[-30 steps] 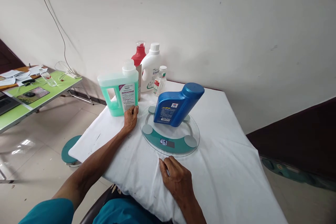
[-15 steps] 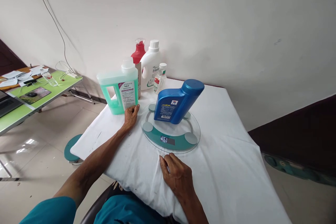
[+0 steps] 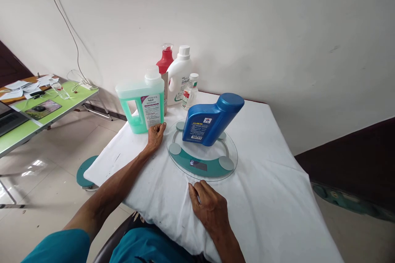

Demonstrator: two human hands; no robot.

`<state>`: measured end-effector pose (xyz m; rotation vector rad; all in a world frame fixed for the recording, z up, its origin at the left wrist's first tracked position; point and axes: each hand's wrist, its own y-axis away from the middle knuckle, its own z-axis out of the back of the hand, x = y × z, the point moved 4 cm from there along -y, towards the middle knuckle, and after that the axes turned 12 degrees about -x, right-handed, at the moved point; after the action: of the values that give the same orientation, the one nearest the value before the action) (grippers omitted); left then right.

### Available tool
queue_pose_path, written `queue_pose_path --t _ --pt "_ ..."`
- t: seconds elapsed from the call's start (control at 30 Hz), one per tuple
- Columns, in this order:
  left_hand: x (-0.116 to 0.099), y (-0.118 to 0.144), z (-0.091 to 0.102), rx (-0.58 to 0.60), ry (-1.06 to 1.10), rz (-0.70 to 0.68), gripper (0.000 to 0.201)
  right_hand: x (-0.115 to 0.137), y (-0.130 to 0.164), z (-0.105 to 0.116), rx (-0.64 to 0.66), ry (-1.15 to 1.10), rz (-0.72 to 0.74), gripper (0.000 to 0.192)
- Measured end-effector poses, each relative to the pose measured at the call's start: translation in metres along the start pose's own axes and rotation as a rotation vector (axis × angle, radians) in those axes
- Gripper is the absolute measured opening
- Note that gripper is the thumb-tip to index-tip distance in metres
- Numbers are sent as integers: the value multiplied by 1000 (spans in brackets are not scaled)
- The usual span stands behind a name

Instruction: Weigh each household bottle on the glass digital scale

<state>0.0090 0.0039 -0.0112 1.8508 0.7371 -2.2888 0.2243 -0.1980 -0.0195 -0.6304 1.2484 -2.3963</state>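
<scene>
A blue motor oil bottle (image 3: pixel 202 125) with a slanted neck and blue cap stands on a round glass scale (image 3: pixel 185 165). Small lit marks show at the left of the scale's dark display (image 3: pixel 198 165). My left hand (image 3: pixel 156 136) is closed in a loose fist on the cloth, at the lower front corner of a jug of green liquid (image 3: pixel 135 90); whether it touches the jug is unclear. Fingers curled under, my right hand (image 3: pixel 210 203) rests just in front of the scale. Neither hand shows anything held.
Behind the jug stand a red pump bottle (image 3: pixel 166 59), a white detergent bottle (image 3: pixel 182 68) and a small clear bottle (image 3: pixel 189 92) with a white cap. A white cloth (image 3: pixel 262 197) covers the table. On the left are a green table (image 3: pixel 70 98) and a stool (image 3: pixel 84 170).
The larger lit digits on the scale display have gone, leaving only small marks at its left. Both hands and the bottles keep their places; the view has shifted slightly.
</scene>
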Motion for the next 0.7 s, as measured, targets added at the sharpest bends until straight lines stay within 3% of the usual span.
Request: queue_pose_path --t 0.7 --pt "-4 2 -1 -9 -28 -20 68 0 -1 1 -2 -20 -18 40"
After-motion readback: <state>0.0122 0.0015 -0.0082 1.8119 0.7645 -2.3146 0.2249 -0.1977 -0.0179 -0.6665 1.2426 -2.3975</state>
